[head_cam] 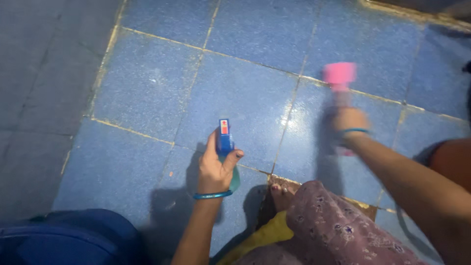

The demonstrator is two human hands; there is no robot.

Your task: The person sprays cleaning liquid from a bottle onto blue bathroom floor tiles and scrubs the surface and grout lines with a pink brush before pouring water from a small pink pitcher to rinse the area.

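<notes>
One blue spray bottle (pixel 225 140), one pink brush (pixel 339 75), two bangles (pixel 212 195), one blue bucket (pixel 64 237)

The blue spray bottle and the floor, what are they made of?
The spray bottle in the left hand looks like plastic: a solid blue, smooth nozzle head and a see-through greenish body. The floor looks like glazed tile: speckled blue squares with pale grout lines and a shiny glare patch. The pink thing in the right hand is too blurred to tell, perhaps plastic.

The left hand (pixel 214 169), wearing a blue bangle, is gripping a blue plastic spray bottle (pixel 225 142) upright above the blue tiled floor (pixel 147 88). The right hand (pixel 349 120) is holding a blurred pink brush (pixel 339 76) against the floor, beside a bare foot (pixel 280 192).
</notes>
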